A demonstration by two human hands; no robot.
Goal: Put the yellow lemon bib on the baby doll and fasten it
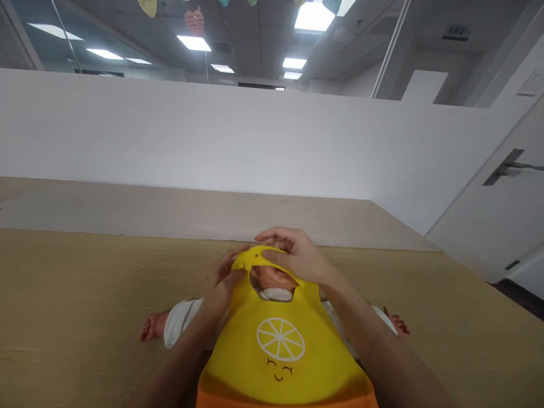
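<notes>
- From my end of the feed, I see a yellow bib [280, 311] lying over the front of a doll [274, 277], its smooth, matte, rubbery-looking sheet widening towards an orange lower edge.
- The bib's neck band arches around a rounded opening, where the doll's reddish skin and a whitish collar show; the band carries a small round hole and a raised knob.
- I have the left hand [225, 280] at the knob side, thumb and bent fingers pinching the band's outer edge.
- I see the right hand [300, 258] with its thumb flat on the band near the hole and its fingers curved above, slightly apart; I cannot tell whether they press on anything.
- White cloth sleeves [182, 320] reach out on both sides, ending in small moulded hands.
- Under the doll, I see a table [85, 283] with a fine, pale wood grain.
- The bib's print is a white citrus slice above thin curved eyes and a smile; I find no brand on it.
- Overhead, a pink paper heart [195, 22] bears lines of writing too small for me to read.
</notes>
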